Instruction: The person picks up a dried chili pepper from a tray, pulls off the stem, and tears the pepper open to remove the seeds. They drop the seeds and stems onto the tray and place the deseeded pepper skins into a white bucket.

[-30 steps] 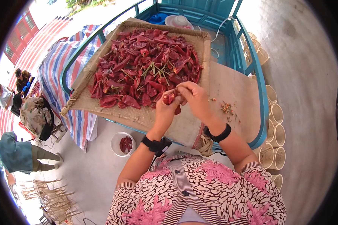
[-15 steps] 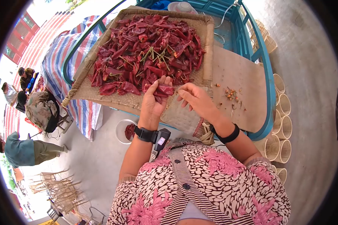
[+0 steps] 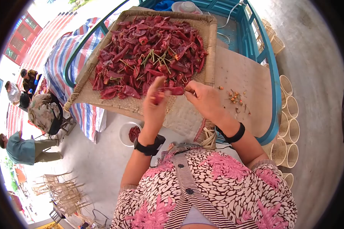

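My left hand (image 3: 154, 105), its fingers partly blurred, is closed around dried red chili peppers just over the near edge of the woven tray (image 3: 114, 105). One dried red chili pepper (image 3: 174, 91) sticks out to the right from it. At that pepper's right end, the fingertips and thumb of my right hand (image 3: 203, 98) are pinched together; the stem itself is hidden by them. A large heap of dried red chili peppers (image 3: 153, 49) fills most of the tray, with several loose green stems (image 3: 156, 57) lying on top.
Right of the tray, small stem scraps (image 3: 236, 97) lie on a board (image 3: 248, 76) in a blue metal cart (image 3: 276, 103). Below the tray, a white bucket (image 3: 123, 134) holds some peppers. Wicker baskets (image 3: 290, 131) line the right side. People (image 3: 21, 149) are at the left.
My right hand has come down and closed at the end of the pepper, its fingers no longer apart. My left hand has turned over, with the pepper now pointing right.
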The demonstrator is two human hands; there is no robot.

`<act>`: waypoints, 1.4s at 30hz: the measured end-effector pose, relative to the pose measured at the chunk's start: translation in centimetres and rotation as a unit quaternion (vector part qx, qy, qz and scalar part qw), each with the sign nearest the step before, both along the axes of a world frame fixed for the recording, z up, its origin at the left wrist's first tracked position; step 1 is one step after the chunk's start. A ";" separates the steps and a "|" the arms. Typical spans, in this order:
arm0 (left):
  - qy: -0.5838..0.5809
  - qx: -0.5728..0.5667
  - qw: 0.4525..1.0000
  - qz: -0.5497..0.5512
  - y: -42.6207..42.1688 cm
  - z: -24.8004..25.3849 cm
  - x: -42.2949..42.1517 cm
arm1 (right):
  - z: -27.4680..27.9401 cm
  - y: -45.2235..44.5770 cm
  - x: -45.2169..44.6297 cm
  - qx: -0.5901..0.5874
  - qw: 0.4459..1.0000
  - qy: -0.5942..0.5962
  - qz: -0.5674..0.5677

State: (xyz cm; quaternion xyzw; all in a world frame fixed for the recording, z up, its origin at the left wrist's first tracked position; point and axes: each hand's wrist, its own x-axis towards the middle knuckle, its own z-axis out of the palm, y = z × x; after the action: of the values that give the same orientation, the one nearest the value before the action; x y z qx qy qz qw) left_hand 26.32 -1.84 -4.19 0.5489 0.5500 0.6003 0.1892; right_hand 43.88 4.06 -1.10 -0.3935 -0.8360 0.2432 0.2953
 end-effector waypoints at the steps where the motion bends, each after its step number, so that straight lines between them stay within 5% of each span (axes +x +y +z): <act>1: 0.148 0.006 0.989 -0.026 -0.4 0.2 0.1 | -0.1 0.1 0.0 0.021 1.000 -0.009 0.011; 3: 0.272 0.007 0.962 -0.030 -0.7 0.5 0.8 | 0.1 0.0 -0.2 0.047 0.998 -0.022 0.029; 5: 0.268 -0.020 0.963 -0.026 -0.6 -0.3 0.4 | 0.9 -0.1 -0.2 0.059 0.997 -0.032 0.040; 17: 0.060 -0.138 0.968 -0.200 -1.8 -0.5 -0.2 | 0.1 1.3 0.5 0.169 0.943 -0.176 0.225; 26: 0.110 -0.059 0.986 -0.114 -1.4 -1.5 0.3 | -2.7 1.0 -2.0 0.111 0.985 -0.075 0.112; 29: -0.036 -0.179 0.960 -0.212 -2.1 0.2 -1.8 | -1.5 1.8 -1.8 -0.006 0.980 -0.052 0.190; 30: -0.030 -0.150 0.960 -0.236 -2.1 -0.1 -2.3 | -0.4 1.9 -1.6 -0.175 0.960 -0.024 0.218; 32: -0.118 -0.217 0.934 -0.257 -2.8 1.5 -2.5 | 1.8 2.1 -1.2 -0.493 0.832 0.031 0.253; 38: -0.382 -0.207 0.837 -0.333 -3.9 1.2 -2.1 | 1.8 1.0 -0.9 -0.703 0.633 0.197 0.257; 42: -0.498 -0.173 0.776 -0.345 -3.7 -0.6 -1.9 | 1.4 0.3 -1.1 -0.720 0.601 0.235 0.254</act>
State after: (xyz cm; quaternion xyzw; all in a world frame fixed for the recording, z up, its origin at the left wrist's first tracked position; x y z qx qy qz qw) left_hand 24.40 -5.55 -4.82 0.2844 0.2473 0.5786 0.7233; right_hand 42.81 4.32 0.30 -0.1794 -0.3581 0.9158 0.0291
